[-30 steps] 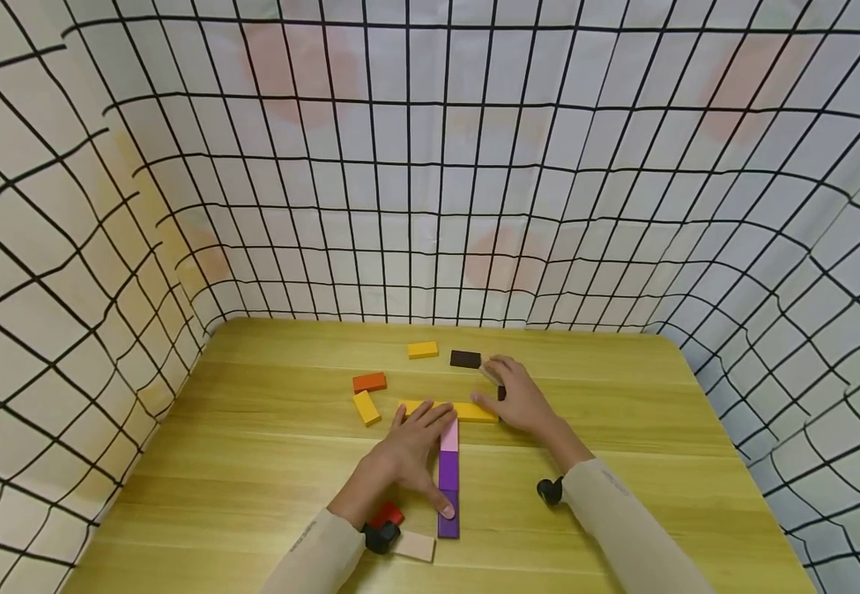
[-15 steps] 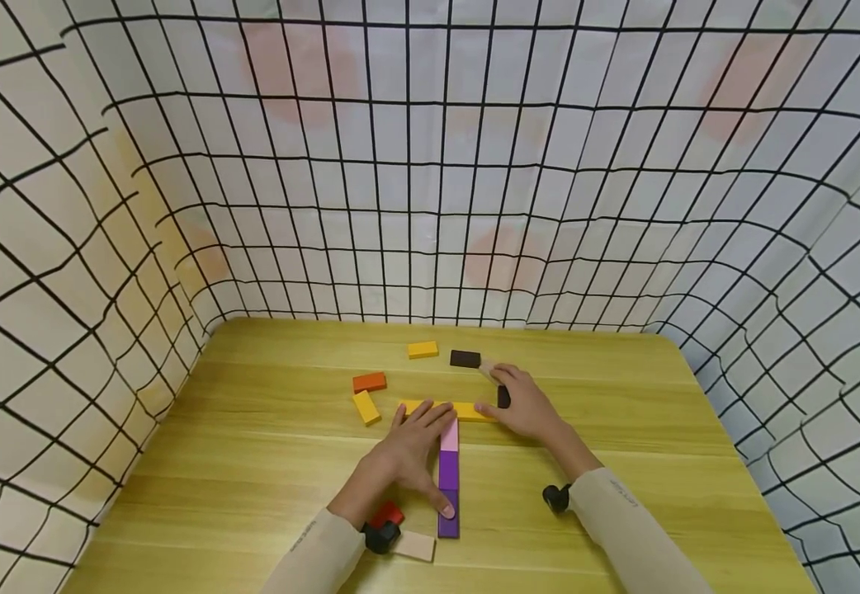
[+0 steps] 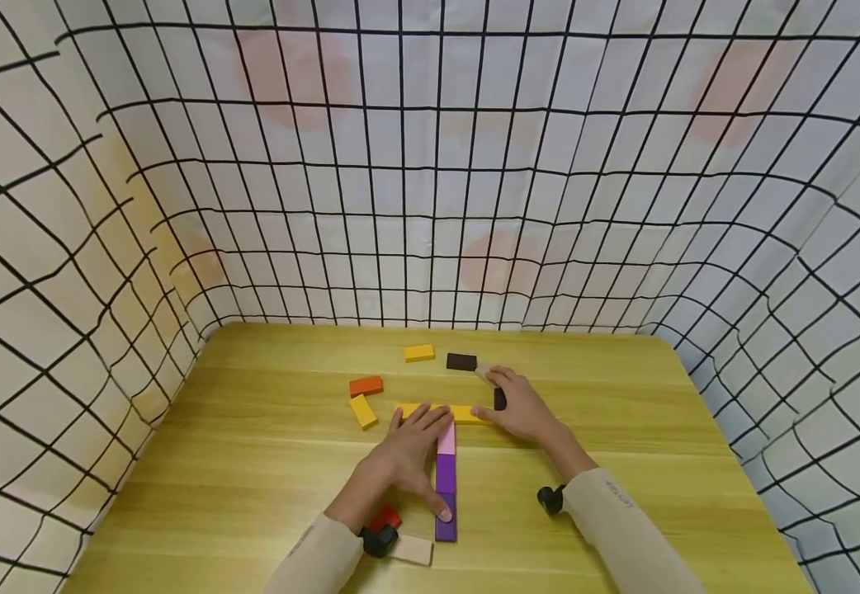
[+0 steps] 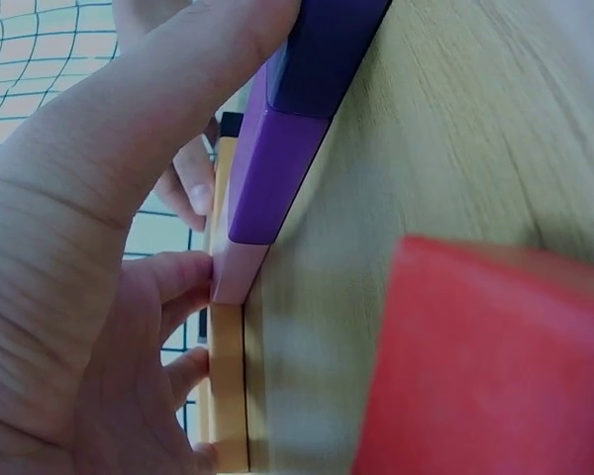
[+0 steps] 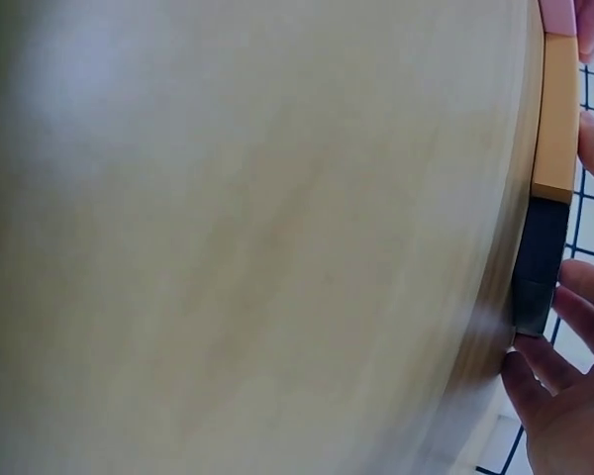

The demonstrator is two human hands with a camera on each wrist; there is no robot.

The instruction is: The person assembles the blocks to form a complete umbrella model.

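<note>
Head view: right hand (image 3: 522, 409) overlaps black block (image 3: 500, 399); right wrist bares more

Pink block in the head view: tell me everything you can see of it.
The pink block is a plain, straight-edged bar, perhaps painted wood, lying flat on the table. Its far end meets the yellow row and its near end a purple block, in line. The left hand reaches over its far end, one fingertip apparently touching it.
</note>
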